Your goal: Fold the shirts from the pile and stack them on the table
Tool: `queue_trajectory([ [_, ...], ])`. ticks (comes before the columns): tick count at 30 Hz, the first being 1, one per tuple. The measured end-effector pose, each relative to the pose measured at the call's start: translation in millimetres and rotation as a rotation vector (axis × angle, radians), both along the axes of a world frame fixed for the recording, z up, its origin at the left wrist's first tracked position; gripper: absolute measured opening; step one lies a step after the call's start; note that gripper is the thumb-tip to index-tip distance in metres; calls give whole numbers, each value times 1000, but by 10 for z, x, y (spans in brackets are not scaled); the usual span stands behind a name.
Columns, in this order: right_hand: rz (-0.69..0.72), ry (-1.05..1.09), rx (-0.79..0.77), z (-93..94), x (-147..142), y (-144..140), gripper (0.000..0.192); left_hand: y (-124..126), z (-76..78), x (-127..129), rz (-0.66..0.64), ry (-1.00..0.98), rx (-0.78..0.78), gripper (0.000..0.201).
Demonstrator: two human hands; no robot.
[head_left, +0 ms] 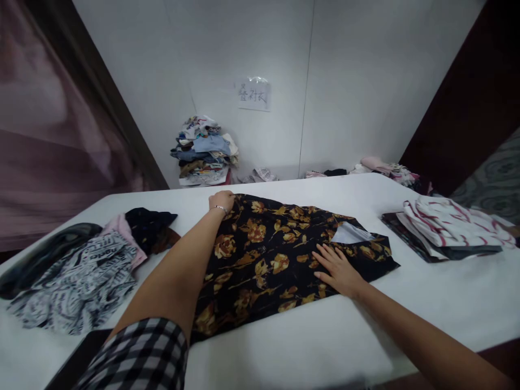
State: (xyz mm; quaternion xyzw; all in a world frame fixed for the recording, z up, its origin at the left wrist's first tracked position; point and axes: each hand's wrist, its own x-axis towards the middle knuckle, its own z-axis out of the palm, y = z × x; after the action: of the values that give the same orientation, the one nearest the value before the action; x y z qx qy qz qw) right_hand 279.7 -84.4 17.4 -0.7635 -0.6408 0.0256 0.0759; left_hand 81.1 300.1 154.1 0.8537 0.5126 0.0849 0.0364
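Note:
A black shirt with golden-brown flowers (260,249) lies spread on the white table in front of me, its neck end pointing right. A pale patch (351,233) shows at the neck opening. My left hand (221,201) is closed on the far left corner of the shirt, with fingertips partly hidden. My right hand (338,271) rests flat on the near side of the shirt by the neck, fingers spread and pressing on the cloth.
Left of my arm lies a loose heap of clothes (87,279). Folded clothes (450,227) are stacked on the right of the white table (309,341). Behind the far edge rises a tall clothes pile (207,151), and a paper sign (254,95) hangs on the wall.

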Motion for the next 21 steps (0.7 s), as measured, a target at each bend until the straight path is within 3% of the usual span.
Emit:
queue_trajectory([
  [3,2,-9,-2,-9,7,-3,63,0,-139,-199,56,-8,-69,47],
  [9,-7,-56,2,-75,35,-10,63,33,-545,-888,340,-47,-261,52],
  [12,-2,-74,8,-121,63,-10,62,46,-685,-1087,410,-102,-317,51],
  [16,11,-89,13,-182,112,-24,62,88,-787,-1000,428,-252,-426,46],
  [21,26,-103,31,-223,157,-42,62,122,-770,-751,416,-602,-589,34],
])
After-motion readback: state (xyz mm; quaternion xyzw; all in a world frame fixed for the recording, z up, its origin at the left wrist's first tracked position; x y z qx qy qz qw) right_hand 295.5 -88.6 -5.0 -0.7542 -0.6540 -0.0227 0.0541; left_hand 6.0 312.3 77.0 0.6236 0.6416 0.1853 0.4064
